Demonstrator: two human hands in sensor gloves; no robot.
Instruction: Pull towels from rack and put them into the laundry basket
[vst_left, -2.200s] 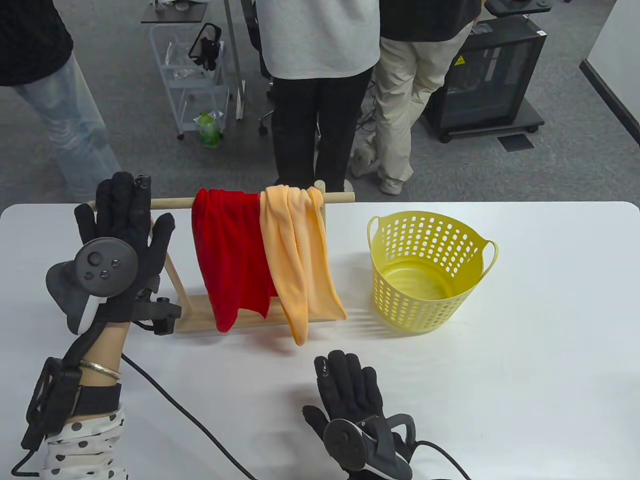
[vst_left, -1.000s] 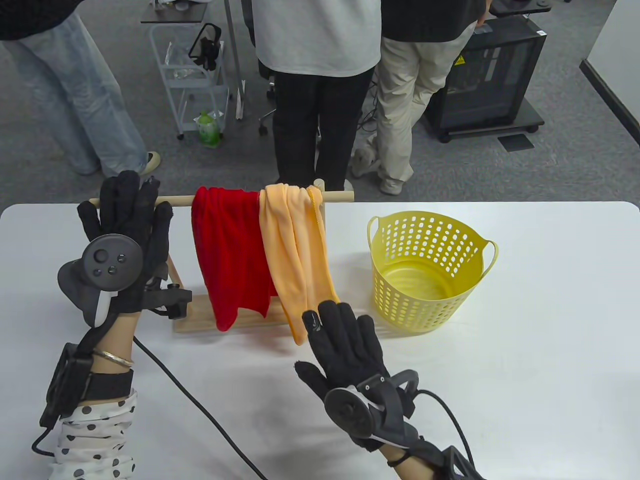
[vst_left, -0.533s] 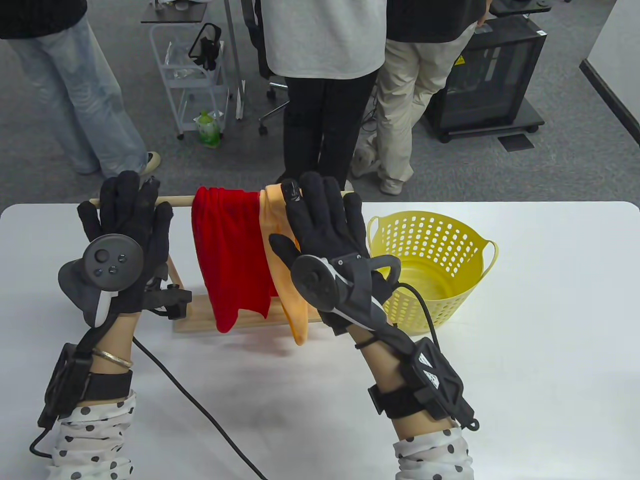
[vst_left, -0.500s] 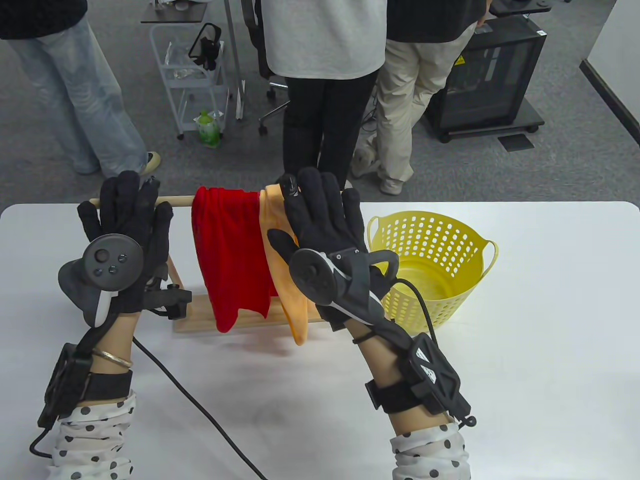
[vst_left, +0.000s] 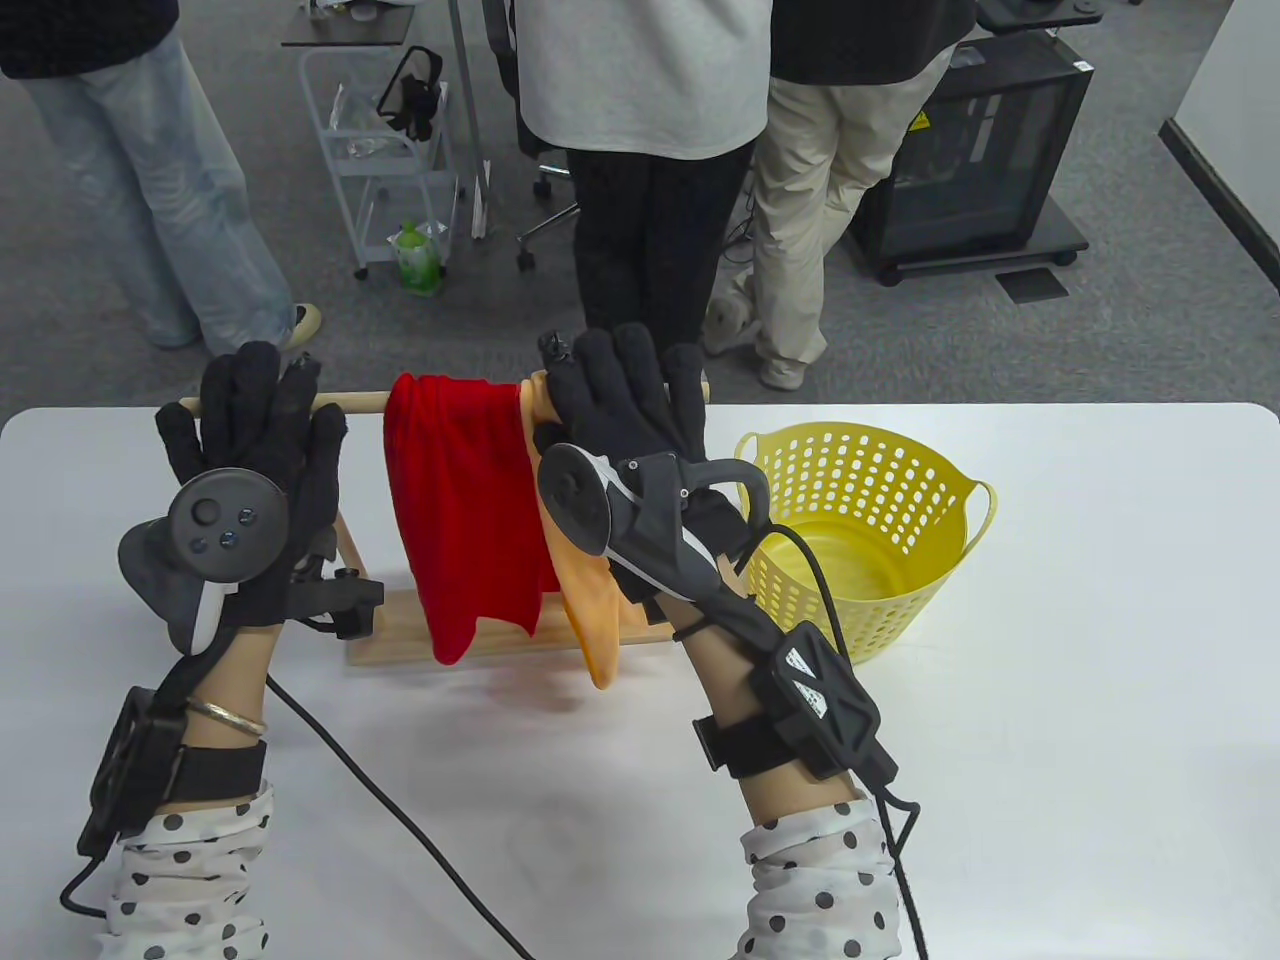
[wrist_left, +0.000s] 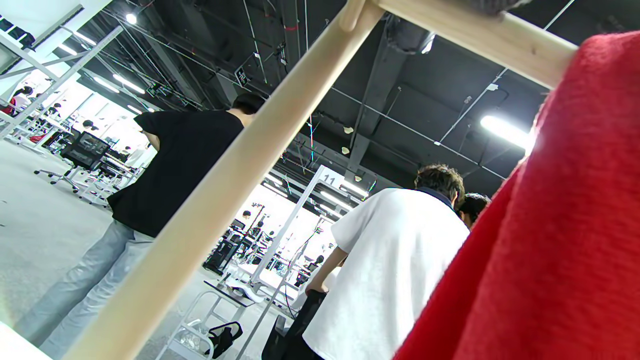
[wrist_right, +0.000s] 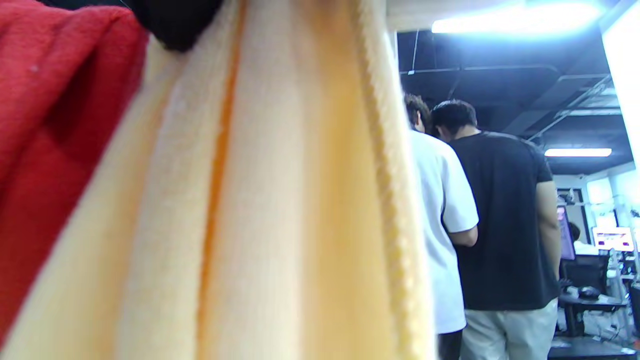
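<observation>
Our right hand (vst_left: 620, 405) lies over the orange towel (vst_left: 590, 610) at the rack (vst_left: 350, 402) bar's top; whether its fingers grip yet, we cannot tell. Our left hand (vst_left: 250, 440) rests open on the bar's nine-o'clock end. The towel looks soft and light, so we would bunch it at the bar, the basket (vst_left: 880, 480) at three o'clock.

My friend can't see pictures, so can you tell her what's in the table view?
A right hand in a black glove reaches over an orange towel hanging on a wooden rack, next to a red towel. The left hand rests on the rack's other end. An empty yellow basket sits on the white table, and people stand behind.
</observation>
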